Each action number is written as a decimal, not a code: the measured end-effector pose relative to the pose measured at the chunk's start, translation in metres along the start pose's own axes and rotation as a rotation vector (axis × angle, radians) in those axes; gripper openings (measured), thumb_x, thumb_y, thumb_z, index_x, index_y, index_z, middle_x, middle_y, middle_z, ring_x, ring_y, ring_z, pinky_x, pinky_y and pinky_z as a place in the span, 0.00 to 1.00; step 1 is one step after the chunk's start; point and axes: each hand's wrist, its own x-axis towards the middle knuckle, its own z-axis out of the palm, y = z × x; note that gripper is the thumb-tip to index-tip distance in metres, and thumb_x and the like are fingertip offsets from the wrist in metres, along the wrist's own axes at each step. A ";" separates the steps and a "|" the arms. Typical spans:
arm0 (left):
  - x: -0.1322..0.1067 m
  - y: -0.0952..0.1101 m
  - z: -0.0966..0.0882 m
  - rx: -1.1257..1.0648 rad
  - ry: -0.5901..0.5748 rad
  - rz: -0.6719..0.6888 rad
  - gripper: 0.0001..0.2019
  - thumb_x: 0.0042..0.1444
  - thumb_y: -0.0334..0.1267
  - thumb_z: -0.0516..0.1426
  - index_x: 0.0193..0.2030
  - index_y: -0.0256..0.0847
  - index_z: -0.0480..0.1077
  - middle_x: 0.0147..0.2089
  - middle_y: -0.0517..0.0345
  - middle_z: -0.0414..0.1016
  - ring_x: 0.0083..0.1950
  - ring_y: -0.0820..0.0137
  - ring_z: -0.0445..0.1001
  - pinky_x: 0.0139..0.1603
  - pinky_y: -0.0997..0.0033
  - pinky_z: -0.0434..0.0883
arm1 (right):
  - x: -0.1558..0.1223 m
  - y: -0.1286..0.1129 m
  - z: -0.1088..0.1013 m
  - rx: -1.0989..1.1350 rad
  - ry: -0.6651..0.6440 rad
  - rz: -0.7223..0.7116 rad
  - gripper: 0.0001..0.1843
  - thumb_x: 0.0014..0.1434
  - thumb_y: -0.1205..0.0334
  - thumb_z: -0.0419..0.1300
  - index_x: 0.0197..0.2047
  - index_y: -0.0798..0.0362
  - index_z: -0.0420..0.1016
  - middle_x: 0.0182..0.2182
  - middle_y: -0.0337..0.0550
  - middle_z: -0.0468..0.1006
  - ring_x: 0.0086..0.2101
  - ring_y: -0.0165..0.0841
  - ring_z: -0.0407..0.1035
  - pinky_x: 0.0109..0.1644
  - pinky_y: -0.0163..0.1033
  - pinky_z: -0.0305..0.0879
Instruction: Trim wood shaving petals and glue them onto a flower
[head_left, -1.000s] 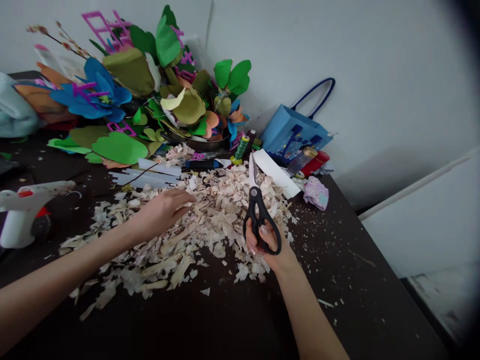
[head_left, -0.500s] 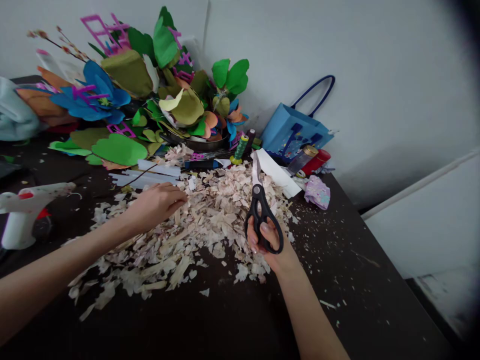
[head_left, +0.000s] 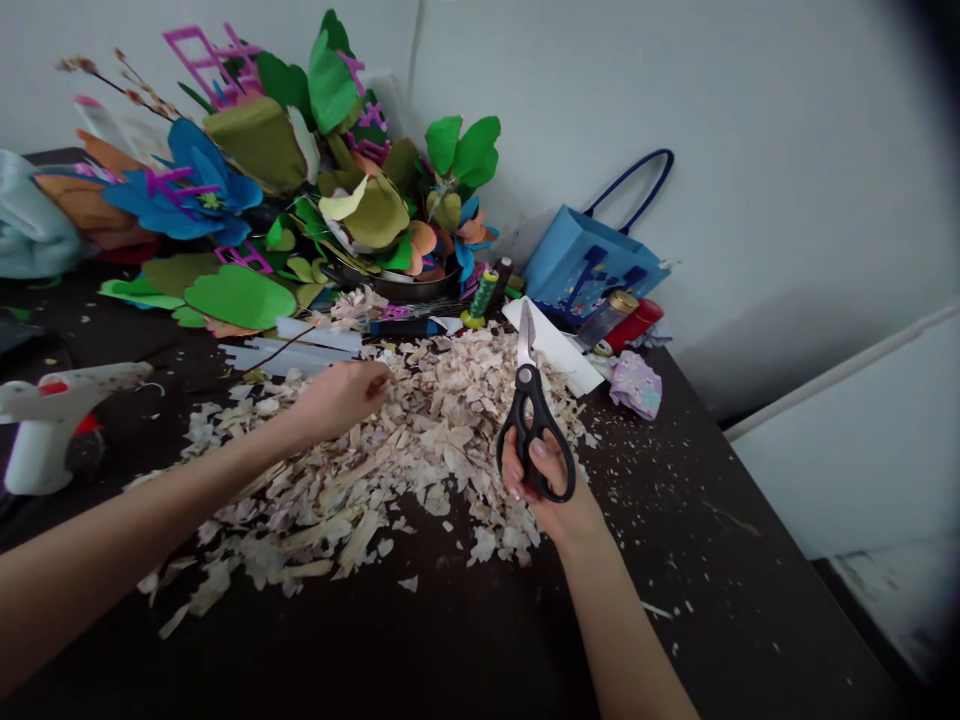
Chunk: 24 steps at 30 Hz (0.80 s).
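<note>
In my right hand [head_left: 546, 478] are black-handled scissors [head_left: 529, 385], held through the handle loops with the blades together and pointing away from me. Over the left part of a spread heap of pale beige scraps [head_left: 442, 430], my left hand [head_left: 346, 398] is curled, its fingertips turned down toward the pieces. Whether something sits between those fingertips is hidden. The scraps look thin and papery, and lie across the dark table [head_left: 480, 640] between and beneath both hands.
A white glue gun [head_left: 45, 430] stands at left. Behind the heap are translucent strips [head_left: 300, 350], felt flowers [head_left: 367, 215], a green thread spool [head_left: 481, 300], white paper [head_left: 559, 350] and a blue bag [head_left: 577, 265]. A patterned cloth bundle [head_left: 636, 385] lies near the right edge.
My left hand has shifted slightly right over the heap and its fingers have curled more. My right hand, still holding the scissors, has moved a little to the right.
</note>
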 end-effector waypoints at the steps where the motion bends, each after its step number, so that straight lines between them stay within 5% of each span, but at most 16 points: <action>1: 0.000 -0.005 -0.005 -0.012 0.009 -0.009 0.14 0.58 0.43 0.51 0.43 0.42 0.76 0.33 0.53 0.81 0.33 0.62 0.78 0.30 0.70 0.67 | 0.000 0.000 0.000 0.004 0.010 0.000 0.22 0.55 0.43 0.69 0.38 0.54 0.75 0.21 0.35 0.68 0.18 0.25 0.58 0.18 0.32 0.47; 10: -0.002 -0.035 -0.016 -0.079 0.015 -0.082 0.20 0.58 0.49 0.51 0.47 0.38 0.76 0.30 0.52 0.79 0.33 0.60 0.77 0.33 0.68 0.67 | 0.003 0.003 -0.001 0.032 0.053 0.021 0.21 0.54 0.44 0.70 0.37 0.55 0.76 0.21 0.35 0.69 0.18 0.25 0.59 0.17 0.31 0.46; 13: -0.003 -0.029 -0.018 0.031 -0.025 -0.130 0.21 0.59 0.46 0.51 0.53 0.37 0.73 0.36 0.49 0.81 0.36 0.59 0.79 0.34 0.67 0.68 | 0.004 0.003 -0.001 0.047 0.057 0.024 0.22 0.53 0.44 0.71 0.37 0.55 0.77 0.20 0.35 0.69 0.17 0.25 0.60 0.17 0.30 0.44; 17: 0.000 -0.013 -0.012 0.164 0.065 -0.072 0.22 0.59 0.38 0.52 0.59 0.36 0.69 0.55 0.41 0.75 0.44 0.57 0.79 0.41 0.65 0.71 | 0.004 0.004 -0.003 0.068 0.060 0.030 0.20 0.54 0.46 0.71 0.38 0.55 0.78 0.21 0.36 0.70 0.18 0.25 0.61 0.18 0.30 0.47; 24: 0.024 -0.002 0.011 0.103 -0.028 0.128 0.13 0.60 0.30 0.52 0.44 0.37 0.77 0.47 0.44 0.78 0.52 0.55 0.76 0.49 0.63 0.72 | 0.004 0.004 -0.004 0.091 0.058 0.027 0.19 0.54 0.47 0.72 0.37 0.55 0.79 0.21 0.36 0.71 0.18 0.24 0.62 0.18 0.29 0.47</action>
